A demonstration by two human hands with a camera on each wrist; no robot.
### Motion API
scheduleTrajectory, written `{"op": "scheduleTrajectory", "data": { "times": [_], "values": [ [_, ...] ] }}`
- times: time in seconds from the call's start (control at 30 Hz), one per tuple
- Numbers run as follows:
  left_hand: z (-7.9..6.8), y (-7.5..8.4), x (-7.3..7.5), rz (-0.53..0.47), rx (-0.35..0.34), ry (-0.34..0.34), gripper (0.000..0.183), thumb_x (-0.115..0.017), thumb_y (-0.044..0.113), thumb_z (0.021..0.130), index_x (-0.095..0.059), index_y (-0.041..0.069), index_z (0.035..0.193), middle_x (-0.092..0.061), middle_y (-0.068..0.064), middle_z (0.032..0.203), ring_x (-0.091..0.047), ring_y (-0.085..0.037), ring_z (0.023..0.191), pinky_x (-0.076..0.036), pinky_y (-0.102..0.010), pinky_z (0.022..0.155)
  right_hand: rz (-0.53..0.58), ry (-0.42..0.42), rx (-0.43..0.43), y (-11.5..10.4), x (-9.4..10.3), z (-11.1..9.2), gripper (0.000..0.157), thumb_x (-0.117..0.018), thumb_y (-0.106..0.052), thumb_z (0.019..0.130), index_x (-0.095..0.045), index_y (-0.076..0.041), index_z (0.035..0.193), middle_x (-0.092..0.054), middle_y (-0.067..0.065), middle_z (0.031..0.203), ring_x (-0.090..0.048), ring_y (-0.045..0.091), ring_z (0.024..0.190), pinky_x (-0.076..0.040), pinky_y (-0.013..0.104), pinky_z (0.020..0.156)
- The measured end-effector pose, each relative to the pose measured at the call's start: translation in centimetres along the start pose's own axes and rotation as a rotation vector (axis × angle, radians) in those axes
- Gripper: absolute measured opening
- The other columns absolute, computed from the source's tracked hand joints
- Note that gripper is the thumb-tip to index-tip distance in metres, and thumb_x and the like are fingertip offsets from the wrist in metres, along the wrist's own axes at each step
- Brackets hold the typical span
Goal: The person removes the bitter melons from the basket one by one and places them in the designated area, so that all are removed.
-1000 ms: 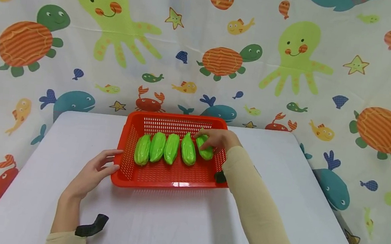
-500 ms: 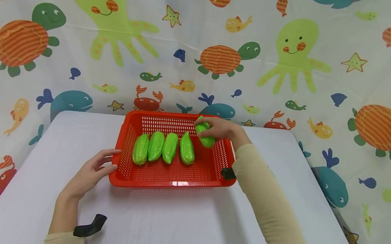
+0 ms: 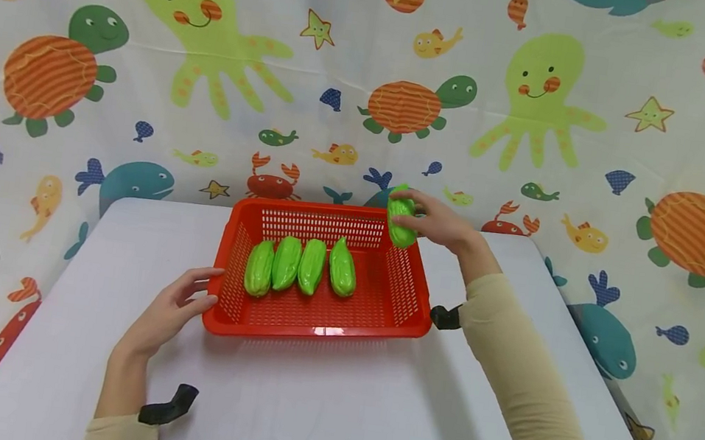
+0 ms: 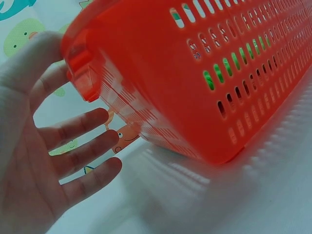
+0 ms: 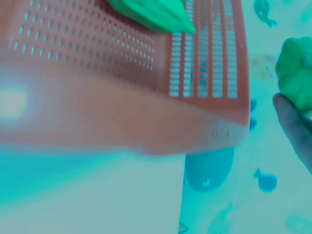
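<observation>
My right hand (image 3: 442,223) grips a bright green ridged gourd (image 3: 401,219) between thumb and fingers, above the far right corner of a red plastic basket (image 3: 324,332). At the right edge of the right wrist view, this gourd (image 5: 295,73) and one of my fingers show. Several more gourds (image 3: 311,267) lie side by side in the basket's left and middle part. My left hand (image 3: 170,307) touches the basket's left rim with thumb and index finger. Its other fingers (image 4: 80,161) stay apart from the basket wall (image 4: 151,73) in the left wrist view.
The basket stands on a white-covered table (image 3: 302,399), near its far edge. Behind the table hangs a curtain (image 3: 361,50) printed with sea animals. Black straps (image 3: 167,405) are on both wrists.
My right hand has lifted the rightmost gourd out of the basket and moved it up and to the right, over the far right corner. The left hand stays at the rim.
</observation>
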State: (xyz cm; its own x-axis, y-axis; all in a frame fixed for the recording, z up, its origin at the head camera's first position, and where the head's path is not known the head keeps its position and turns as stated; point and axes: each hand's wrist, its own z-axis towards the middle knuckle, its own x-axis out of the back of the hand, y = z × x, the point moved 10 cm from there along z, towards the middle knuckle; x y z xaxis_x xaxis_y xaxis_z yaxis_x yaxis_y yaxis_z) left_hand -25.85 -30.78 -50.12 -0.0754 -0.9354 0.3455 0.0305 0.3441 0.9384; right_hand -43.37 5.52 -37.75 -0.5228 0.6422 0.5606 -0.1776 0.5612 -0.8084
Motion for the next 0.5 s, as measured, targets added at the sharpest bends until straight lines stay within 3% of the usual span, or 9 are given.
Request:
{"op": "scheduleTrajectory", "data": {
  "times": [0.27, 0.43, 0.5],
  "values": [
    [0.1, -0.1, 0.0, 0.004, 0.005, 0.006, 0.053, -0.059, 0.032, 0.097, -0.042, 0.017, 0.145, -0.04, -0.009, 0.147, -0.039, -0.031, 0.131, -0.051, -0.026, 0.087, 0.091, 0.158, -0.021, 4.2, 3.3, -1.6, 0.052, -0.057, -0.028, 0.099, -0.04, -0.018, 0.148, -0.04, 0.016, 0.142, -0.041, 0.037, 0.131, -0.044, 0.052, 0.101],
    [0.0, -0.1, 0.1, 0.003, 0.009, 0.009, 0.053, -0.06, 0.031, 0.097, -0.042, 0.018, 0.146, -0.039, -0.009, 0.148, -0.039, -0.03, 0.131, -0.052, -0.028, 0.088, 0.145, 0.173, -0.05, 5.3, 3.4, -3.2, 0.055, -0.054, -0.023, 0.101, -0.033, -0.012, 0.151, -0.043, 0.022, 0.136, -0.046, 0.037, 0.121, -0.043, 0.051, 0.103],
    [0.0, -0.2, 0.1, 0.0, 0.008, 0.009, 0.053, -0.06, 0.031, 0.097, -0.042, 0.018, 0.146, -0.039, -0.009, 0.148, -0.039, -0.03, 0.131, -0.052, -0.028, 0.087, 0.159, 0.169, -0.055, 6.7, 3.4, -3.2, 0.057, -0.053, -0.025, 0.102, -0.032, -0.014, 0.153, -0.044, 0.023, 0.134, -0.047, 0.036, 0.117, -0.042, 0.049, 0.103]
  ]
}}
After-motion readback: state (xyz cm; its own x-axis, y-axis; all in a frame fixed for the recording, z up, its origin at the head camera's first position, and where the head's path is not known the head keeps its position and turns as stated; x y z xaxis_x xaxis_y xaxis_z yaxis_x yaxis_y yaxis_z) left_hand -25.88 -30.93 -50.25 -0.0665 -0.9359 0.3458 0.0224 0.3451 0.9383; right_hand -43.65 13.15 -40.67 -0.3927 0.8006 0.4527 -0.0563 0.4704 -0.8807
